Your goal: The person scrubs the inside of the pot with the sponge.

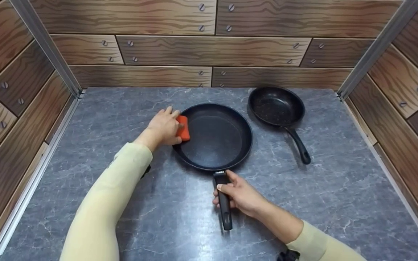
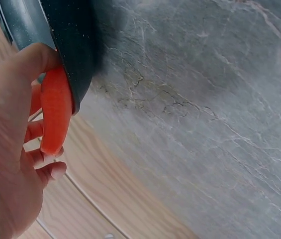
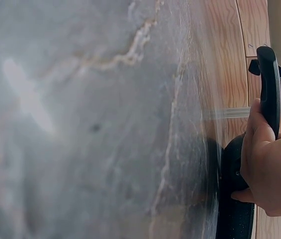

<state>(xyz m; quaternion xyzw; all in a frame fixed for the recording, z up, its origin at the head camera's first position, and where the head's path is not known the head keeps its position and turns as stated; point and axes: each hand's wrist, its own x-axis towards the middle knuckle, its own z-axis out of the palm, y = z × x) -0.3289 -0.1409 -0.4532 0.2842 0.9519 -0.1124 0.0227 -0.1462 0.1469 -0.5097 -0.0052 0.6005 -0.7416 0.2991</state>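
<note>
A large black frying pan [image 1: 214,137] sits mid-table, its handle [image 1: 225,214] pointing toward me. My right hand [image 1: 243,194] grips that handle close to the pan, thumb on top and fingers wrapped beneath; the right wrist view shows this hand [image 3: 272,172] around the handle [image 3: 269,89] too. At the pan's left rim, my left hand [image 1: 165,127] holds an orange-red sponge [image 1: 183,128] against the inner wall. In the left wrist view the sponge [image 2: 55,112] is bent over the rim of the pan [image 2: 73,45], between thumb and fingers of the left hand [image 2: 11,144].
A smaller black frying pan [image 1: 276,107] stands at the back right, its handle [image 1: 299,146] angled toward the front right. The grey marble-patterned tabletop [image 1: 339,195] is bounded by wood-patterned walls [image 1: 212,50] at the back and both sides, with metal posts [image 1: 376,50] in the corners.
</note>
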